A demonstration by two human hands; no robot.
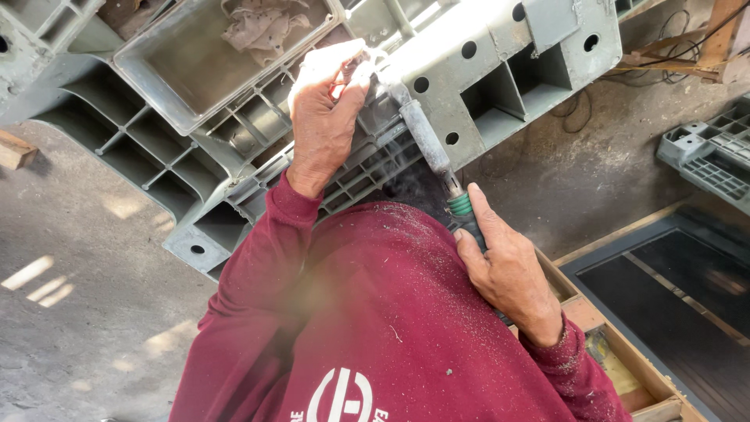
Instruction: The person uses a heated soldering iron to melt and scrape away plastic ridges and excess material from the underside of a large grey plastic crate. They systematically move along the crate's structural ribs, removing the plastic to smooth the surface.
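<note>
Single head-worn view, looking steeply down the wearer's chest from close range. It faces toward 12 o'clock, where the grey plastic pallet (500,70) fills the upper frame. Concrete floor (70,328) at 8 o'clock.

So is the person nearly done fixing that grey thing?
Hard to say. Nothing clearly finished shows. In hand: the right hand holds a heat tool against the grey pallet, smoke rising, while the left hand presses at the same spot. What is left cannot be told; the hand hides the joint.
</note>
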